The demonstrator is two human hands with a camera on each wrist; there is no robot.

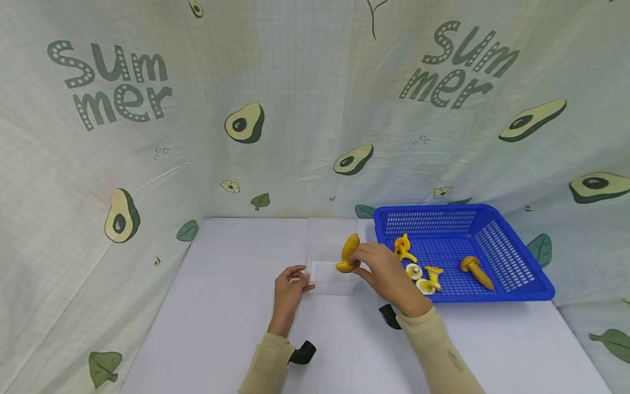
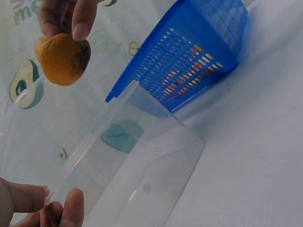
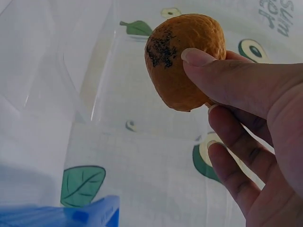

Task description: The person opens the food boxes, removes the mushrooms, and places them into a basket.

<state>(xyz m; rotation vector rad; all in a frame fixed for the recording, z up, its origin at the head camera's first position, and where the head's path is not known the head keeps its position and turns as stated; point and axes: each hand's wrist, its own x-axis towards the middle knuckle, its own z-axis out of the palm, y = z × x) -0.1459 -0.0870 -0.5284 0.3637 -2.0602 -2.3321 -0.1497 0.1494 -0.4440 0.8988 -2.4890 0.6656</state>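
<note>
My right hand [image 1: 379,268] pinches an orange-yellow toy mushroom [image 1: 348,253] [image 2: 62,57] [image 3: 182,59] just above a clear plastic box [image 1: 331,262] [image 2: 137,170] on the white table [image 1: 221,306]. Thumb and fingers [image 3: 236,82] close round the mushroom's stem end. My left hand [image 1: 290,284] pinches the near left corner of the clear box, its fingertips [image 2: 71,205] on the rim. A blue basket [image 1: 512,262] [image 2: 199,52] to the right holds several more yellow and white toy mushrooms [image 1: 427,276].
A cloth backdrop [image 1: 295,109] printed with avocados and "Summer" hangs behind and to both sides of the table. The basket stands against the back right corner. Black wrist-camera mounts [image 1: 301,353] show at both sleeves.
</note>
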